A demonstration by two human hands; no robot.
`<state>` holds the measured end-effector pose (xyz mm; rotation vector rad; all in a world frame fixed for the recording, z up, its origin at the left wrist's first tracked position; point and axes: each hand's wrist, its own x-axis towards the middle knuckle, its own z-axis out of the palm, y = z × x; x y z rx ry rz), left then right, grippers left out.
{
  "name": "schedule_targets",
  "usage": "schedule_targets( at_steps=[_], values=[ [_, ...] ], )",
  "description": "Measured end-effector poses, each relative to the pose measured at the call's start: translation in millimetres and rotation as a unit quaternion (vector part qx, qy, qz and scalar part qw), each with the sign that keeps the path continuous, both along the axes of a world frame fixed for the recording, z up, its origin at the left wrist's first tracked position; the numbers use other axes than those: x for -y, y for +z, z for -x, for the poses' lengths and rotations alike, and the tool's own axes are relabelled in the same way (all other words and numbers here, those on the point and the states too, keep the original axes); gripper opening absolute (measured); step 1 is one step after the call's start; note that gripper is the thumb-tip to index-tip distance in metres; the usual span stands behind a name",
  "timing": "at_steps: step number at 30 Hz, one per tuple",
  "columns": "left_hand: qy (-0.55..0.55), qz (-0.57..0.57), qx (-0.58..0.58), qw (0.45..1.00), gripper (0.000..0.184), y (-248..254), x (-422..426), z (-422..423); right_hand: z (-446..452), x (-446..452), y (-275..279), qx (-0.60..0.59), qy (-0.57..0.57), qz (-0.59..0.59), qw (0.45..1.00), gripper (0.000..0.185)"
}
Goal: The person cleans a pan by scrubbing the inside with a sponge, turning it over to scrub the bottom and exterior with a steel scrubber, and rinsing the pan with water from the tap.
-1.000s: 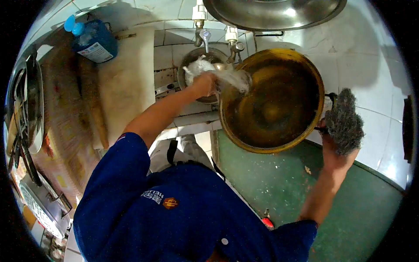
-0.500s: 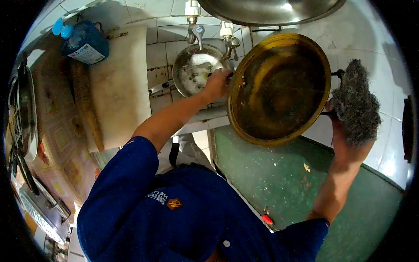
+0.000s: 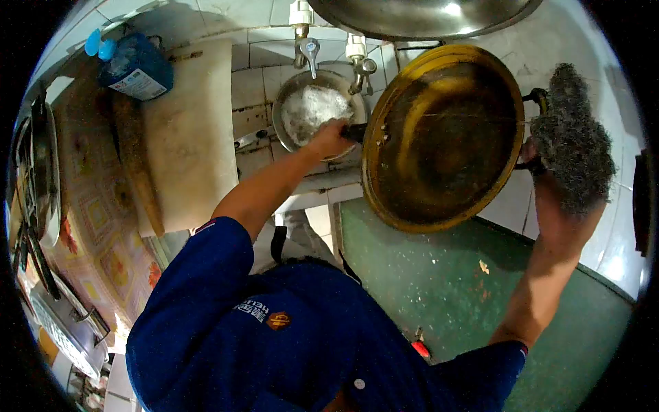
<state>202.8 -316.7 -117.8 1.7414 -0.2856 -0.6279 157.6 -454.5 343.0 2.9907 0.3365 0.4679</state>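
Observation:
A large round pan (image 3: 446, 144), browned and yellowish inside, hangs tilted in the air between my two hands. My left hand (image 3: 329, 140) is closed round its dark handle (image 3: 353, 133) on the left side, above the sink edge. On the far side, my right hand (image 3: 559, 196) is at the black loop handle, its fingers mostly hidden behind a big tangled wad of grey steel wool (image 3: 573, 141) that it holds. Beneath the taps, a metal bowl (image 3: 280, 113) contains white suds (image 3: 318, 108), just beyond my left hand.
Two taps (image 3: 309, 51) come from the tiled wall, with another large metal pan (image 3: 432, 17) at the top. Left are a pale board (image 3: 189, 137), a blue jug (image 3: 137, 69) and a patterned cloth (image 3: 89, 206). A green surface (image 3: 446, 288) lies below the pan.
The pan and my right hand with the steel wool have shifted slightly right. My left hand has moved a little down and left, showing more of the handle and suds.

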Motion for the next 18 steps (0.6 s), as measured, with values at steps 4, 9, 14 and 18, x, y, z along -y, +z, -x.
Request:
schedule_targets(
  at_steps=[4, 9, 14, 18],
  values=[
    [-0.065, -0.09, 0.127, 0.986, 0.039, 3.9, -23.7, -10.6, -0.5, 1.3, -4.9, -0.099, -0.023, -0.515, 0.851, 0.03],
    [-0.101, -0.157, 0.171, 0.968, 0.033, 22.0, -56.8, -24.1, 4.0, 29.1, -10.4, -0.098, -0.069, -0.734, 0.669, 0.032],
    [-0.151, -0.218, 0.197, 0.944, 0.029, 50.2, -101.4, -43.2, 36.4, 61.0, -31.2, -0.136, -0.102, -0.753, 0.636, 0.031],
    [-0.243, -0.275, 0.24, 0.899, 0.032, 72.1, -134.3, -51.2, 55.2, 55.5, -52.7, -0.114, -0.246, -0.776, 0.57, 0.032]
  ],
)
